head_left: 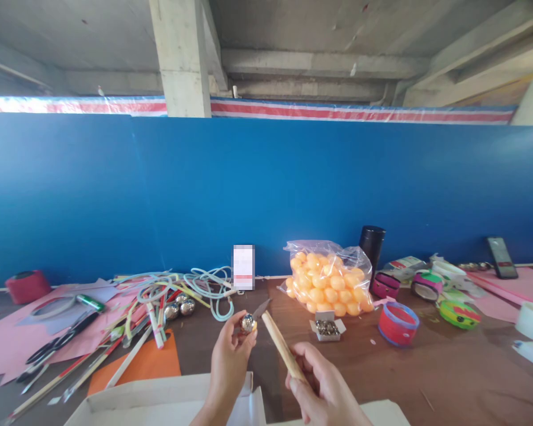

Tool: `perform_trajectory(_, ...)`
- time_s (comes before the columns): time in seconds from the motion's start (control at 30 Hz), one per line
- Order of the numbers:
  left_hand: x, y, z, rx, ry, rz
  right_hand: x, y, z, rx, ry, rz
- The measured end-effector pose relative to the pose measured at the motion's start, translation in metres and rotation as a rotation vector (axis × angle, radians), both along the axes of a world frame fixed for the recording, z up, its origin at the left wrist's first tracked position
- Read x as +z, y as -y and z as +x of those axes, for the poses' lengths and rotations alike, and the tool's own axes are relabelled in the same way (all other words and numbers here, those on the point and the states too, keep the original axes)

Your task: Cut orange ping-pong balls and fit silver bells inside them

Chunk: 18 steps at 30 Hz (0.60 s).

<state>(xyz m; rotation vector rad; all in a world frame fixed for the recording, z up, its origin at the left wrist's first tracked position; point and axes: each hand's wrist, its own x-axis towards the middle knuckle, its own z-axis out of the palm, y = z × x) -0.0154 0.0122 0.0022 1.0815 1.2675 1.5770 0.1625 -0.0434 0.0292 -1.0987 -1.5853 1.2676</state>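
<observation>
My left hand (229,355) pinches a small shiny silver ball (247,323) between its fingertips, held up over the brown table (448,378). My right hand (322,387) grips the wooden handle of a small knife (278,340); its grey blade tip points up and left, right beside the ball. Both hands hover above the edge of a white cardboard box (160,399) at the near edge.
A clear bag of orange balls (326,284) lies behind the hands, with a small open box of metal pieces (327,327), coloured tape rolls (398,323), a black cylinder (372,245) and a phone (501,257). Left: more silver balls (180,309), tubes, scissors (57,343), pink and orange paper. A blue wall stands behind.
</observation>
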Motion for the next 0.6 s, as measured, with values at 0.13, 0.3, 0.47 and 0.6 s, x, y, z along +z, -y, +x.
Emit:
perform_trajectory(0.13, 0.001, 0.000, 0.001, 0.006, 0.048, -0.004, 0.000, 0.001, -0.001, -0.007, 0.002, 0.011)
perform_trajectory(0.3, 0.006, 0.004, 0.001, -0.040, 0.064, 0.001, 0.010, 0.005, 0.000, -0.048, -0.067, 0.010)
perform_trajectory(0.47, 0.009, 0.005, 0.002, -0.046, 0.094, 0.000, 0.012, 0.007, 0.000, -0.029, -0.064, 0.029)
perform_trajectory(0.6, 0.009, 0.005, 0.002, -0.044, 0.088, 0.008, 0.008, 0.006, -0.001, -0.017, -0.020, 0.057)
